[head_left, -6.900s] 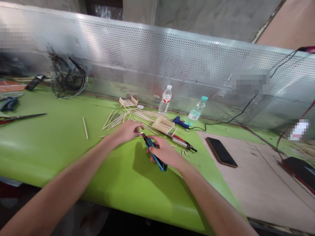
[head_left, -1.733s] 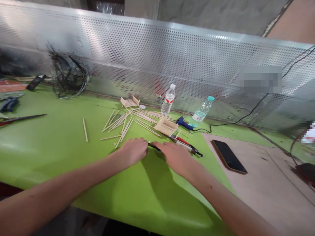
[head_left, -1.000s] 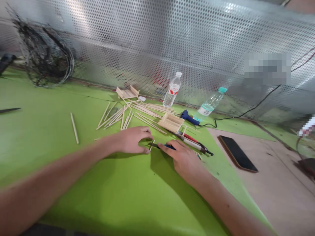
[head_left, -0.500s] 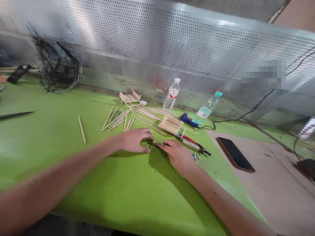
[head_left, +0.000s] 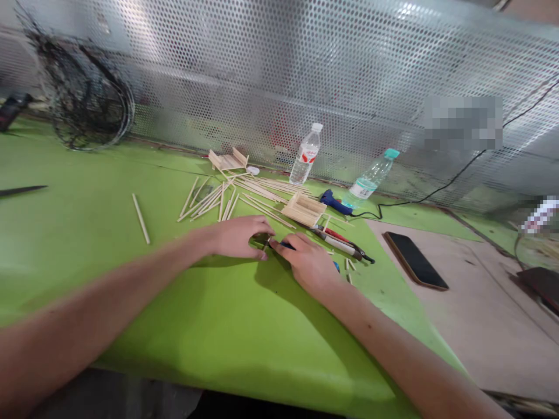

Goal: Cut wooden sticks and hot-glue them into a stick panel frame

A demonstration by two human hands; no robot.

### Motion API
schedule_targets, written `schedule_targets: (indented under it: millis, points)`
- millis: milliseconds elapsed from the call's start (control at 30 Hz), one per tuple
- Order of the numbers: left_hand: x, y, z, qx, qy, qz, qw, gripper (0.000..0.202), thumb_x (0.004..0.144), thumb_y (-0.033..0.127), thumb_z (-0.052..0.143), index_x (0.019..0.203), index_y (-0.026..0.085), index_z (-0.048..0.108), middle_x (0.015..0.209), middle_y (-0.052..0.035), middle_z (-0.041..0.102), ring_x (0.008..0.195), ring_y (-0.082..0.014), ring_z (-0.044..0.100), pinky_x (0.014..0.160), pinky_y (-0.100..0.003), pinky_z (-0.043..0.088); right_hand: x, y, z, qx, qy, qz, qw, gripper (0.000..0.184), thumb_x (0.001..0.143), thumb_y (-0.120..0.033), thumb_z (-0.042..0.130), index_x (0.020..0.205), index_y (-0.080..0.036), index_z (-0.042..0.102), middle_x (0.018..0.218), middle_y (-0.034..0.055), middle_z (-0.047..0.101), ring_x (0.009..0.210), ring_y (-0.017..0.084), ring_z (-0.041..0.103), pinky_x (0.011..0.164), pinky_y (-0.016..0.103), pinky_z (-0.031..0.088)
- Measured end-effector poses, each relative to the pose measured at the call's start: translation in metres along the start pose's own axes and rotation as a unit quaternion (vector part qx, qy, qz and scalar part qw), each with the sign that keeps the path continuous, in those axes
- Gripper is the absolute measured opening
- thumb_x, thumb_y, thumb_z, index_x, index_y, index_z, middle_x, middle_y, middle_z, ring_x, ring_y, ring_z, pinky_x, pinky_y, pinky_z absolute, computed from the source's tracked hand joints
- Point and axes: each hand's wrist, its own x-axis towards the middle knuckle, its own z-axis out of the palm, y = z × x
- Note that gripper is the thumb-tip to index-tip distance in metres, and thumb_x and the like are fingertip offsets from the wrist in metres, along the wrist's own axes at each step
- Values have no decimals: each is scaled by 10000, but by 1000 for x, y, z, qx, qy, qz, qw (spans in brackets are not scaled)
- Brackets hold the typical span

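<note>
My left hand [head_left: 240,235] is curled above the green tabletop, thumb and fingers pinching a short wooden stick [head_left: 265,245]. Right beside it, my right hand [head_left: 314,265] is closed around a blue-handled cutting tool, apparently a knife [head_left: 286,245], with the index finger along it. The knife's dark tip meets the stick, though the exact contact is too small to make out. Its blue end shows past the palm. Behind the hands lie many loose wooden sticks [head_left: 262,190] and a small tray-like stick frame [head_left: 304,209]. A second stick frame [head_left: 227,161] sits farther back.
A blue glue gun [head_left: 335,202] with a black cord lies near two water bottles, one white-capped [head_left: 307,154], one green-capped [head_left: 371,177]. Red and grey pen-like tools [head_left: 340,244], cut stick pieces [head_left: 350,265] and a phone [head_left: 414,260] are at right. A wire coil [head_left: 91,99] leans against the perforated metal panel [head_left: 244,70].
The view has tilted slightly downward. My right hand and the knife have shifted a little toward the left hand, and more cut pieces show beside the right hand.
</note>
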Motion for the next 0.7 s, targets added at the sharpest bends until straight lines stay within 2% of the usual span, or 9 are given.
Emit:
schedule_targets:
  millis: [133, 267, 433, 600, 700]
  points:
    - [-1, -1, -2, -21, -2, -10, 1000, 680, 778, 560, 666, 1377, 257, 556, 1342, -70, 587, 1118, -253, 589, 936, -360, 447, 2, 5, -4, 12, -10, -25, 1000, 586, 896, 7, 426, 1412, -237, 559, 1055, 102, 628, 1000, 227, 548, 768, 316, 439]
    - [-2, 0, -2, -21, -3, -12, 1000, 668, 777, 586, 650, 1362, 273, 571, 1384, -62, 559, 1148, -252, 576, 951, -356, 436, -6, 17, -10, 38, -30, -37, 998, 632, 869, 43, 417, 1400, -263, 569, 1038, 83, 634, 943, 197, 557, 754, 296, 439]
    - [-2, 2, -4, -19, -5, -8, 1000, 619, 784, 545, 649, 1325, 250, 592, 1351, -67, 578, 1118, -245, 584, 914, -350, 455, -6, 18, -12, 11, -43, -32, 999, 637, 856, 38, 430, 1403, -256, 569, 1049, 93, 637, 942, 206, 559, 738, 297, 428]
    - [-2, 1, -3, -44, 10, -16, 999, 445, 805, 454, 636, 1182, 218, 649, 1214, -67, 650, 1042, -224, 621, 861, -333, 484, 5, 9, -16, -1, -65, -37, 997, 600, 853, 38, 443, 1376, -212, 596, 1059, 109, 642, 972, 214, 564, 763, 306, 424]
    - [0, 0, -1, -32, 27, -12, 999, 321, 820, 386, 613, 1070, 195, 675, 1108, -68, 676, 964, -208, 634, 831, -332, 494, 8, 6, -16, 18, -56, -35, 998, 540, 876, 12, 446, 1332, -207, 635, 1058, 107, 649, 979, 208, 569, 780, 305, 427]
